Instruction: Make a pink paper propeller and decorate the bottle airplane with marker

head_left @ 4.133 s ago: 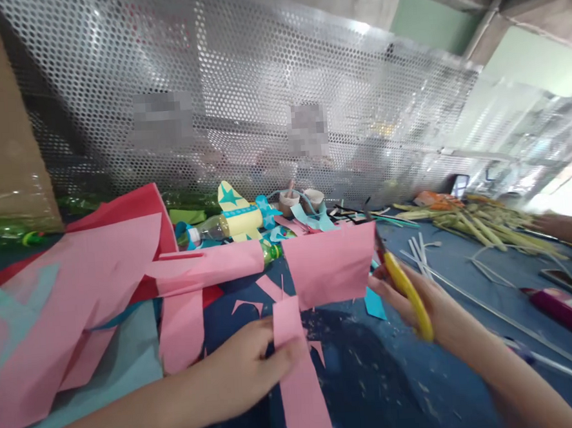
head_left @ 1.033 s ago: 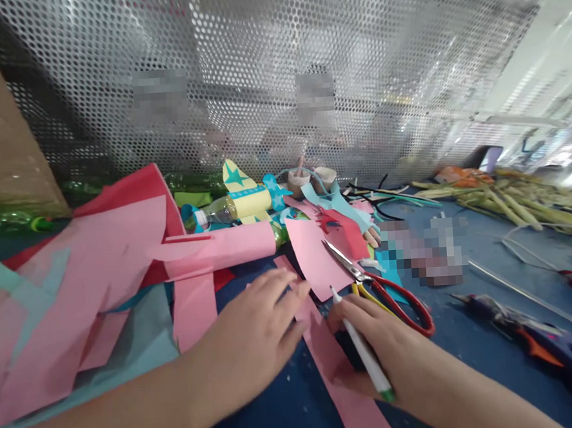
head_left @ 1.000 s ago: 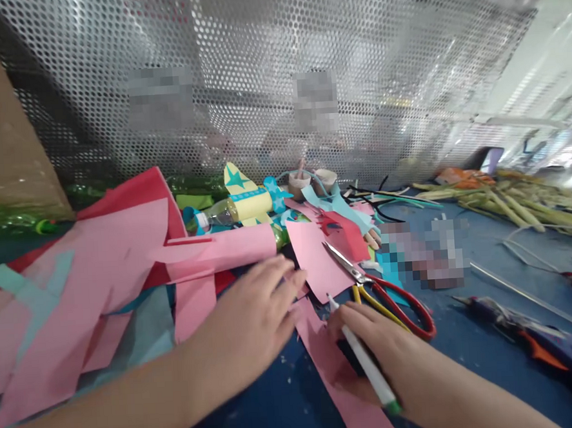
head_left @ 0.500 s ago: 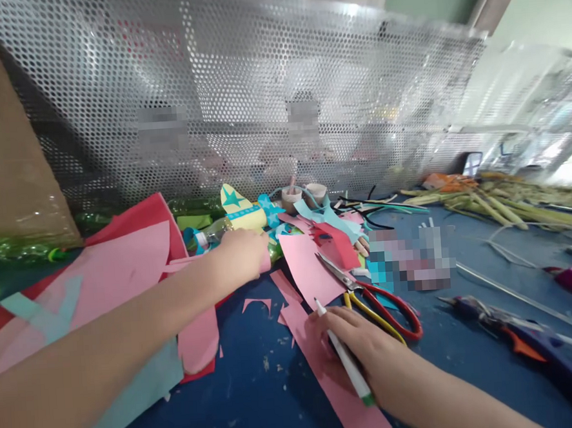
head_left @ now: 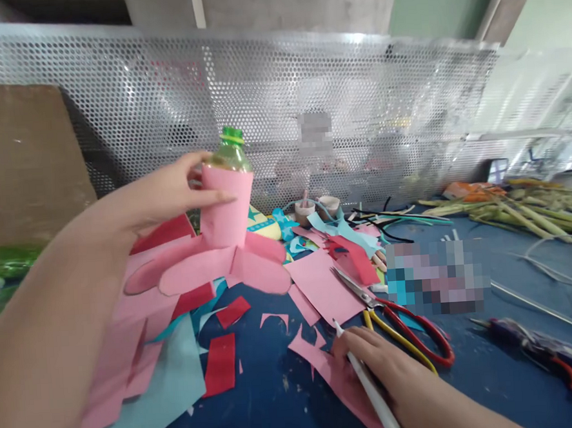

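Raised above the table, my left hand (head_left: 182, 188) is wrapped round a green plastic bottle (head_left: 234, 154). Pink paper (head_left: 227, 208) covers the bottle's body, and rounded pink petal-shaped flaps (head_left: 197, 271) spread from its base. My right hand (head_left: 367, 357) rests low on the right with a white marker (head_left: 369, 383) in its fingers, the tip pointing away from me. Beneath that hand lies a pink paper strip (head_left: 327, 366). Just beyond it are scissors (head_left: 399, 317) with red and yellow handles, their blades over a pink paper sheet (head_left: 319, 280).
Red, pink and light blue paper (head_left: 152, 403) lies at the left, with red scraps (head_left: 221, 365) beside it. A glue gun (head_left: 531, 347) is at the right. Dry stalks (head_left: 513, 213) are piled at the back right. A perforated metal panel (head_left: 268, 79) stands behind the table.
My left hand has lifted the pink-covered bottle upright from the table, bringing its petal flaps into view. My right hand still holds the marker low over the paper strip. The view has shifted slightly.
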`<state>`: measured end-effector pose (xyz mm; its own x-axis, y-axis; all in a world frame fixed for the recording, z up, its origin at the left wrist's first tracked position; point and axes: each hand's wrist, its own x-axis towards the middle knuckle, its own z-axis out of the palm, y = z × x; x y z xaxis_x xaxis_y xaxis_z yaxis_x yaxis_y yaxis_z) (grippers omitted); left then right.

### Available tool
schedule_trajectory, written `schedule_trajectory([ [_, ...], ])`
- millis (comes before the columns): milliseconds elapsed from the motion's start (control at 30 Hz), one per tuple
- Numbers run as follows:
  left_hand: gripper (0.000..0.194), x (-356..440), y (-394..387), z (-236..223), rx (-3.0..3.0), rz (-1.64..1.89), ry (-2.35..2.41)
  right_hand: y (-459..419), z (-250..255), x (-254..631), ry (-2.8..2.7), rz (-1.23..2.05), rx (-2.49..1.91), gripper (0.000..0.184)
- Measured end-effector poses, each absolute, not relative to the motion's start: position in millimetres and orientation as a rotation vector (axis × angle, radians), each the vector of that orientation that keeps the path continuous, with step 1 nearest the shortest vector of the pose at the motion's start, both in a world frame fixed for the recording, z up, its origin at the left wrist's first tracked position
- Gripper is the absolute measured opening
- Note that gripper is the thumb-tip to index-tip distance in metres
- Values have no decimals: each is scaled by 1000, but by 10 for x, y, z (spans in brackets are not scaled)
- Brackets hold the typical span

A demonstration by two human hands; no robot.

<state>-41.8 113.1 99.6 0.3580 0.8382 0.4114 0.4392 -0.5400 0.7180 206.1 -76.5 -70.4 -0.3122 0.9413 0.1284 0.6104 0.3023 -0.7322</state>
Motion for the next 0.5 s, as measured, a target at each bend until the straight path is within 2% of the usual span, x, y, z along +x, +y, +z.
schedule_trajectory([
  [233, 57, -253, 1026, 813, 1603, 1182, 867, -750, -741, 2028, -1942, 900, -1423, 26],
  [367, 60, -172, 1140, 504, 1553, 1222, 919, -721, -706, 2123, -1774, 1195, -1403, 20],
  [500, 67, -143, 1219, 301, 1538, 1264, 951, -730, -604, 2203, -1612, 1389, -1267, 34],
])
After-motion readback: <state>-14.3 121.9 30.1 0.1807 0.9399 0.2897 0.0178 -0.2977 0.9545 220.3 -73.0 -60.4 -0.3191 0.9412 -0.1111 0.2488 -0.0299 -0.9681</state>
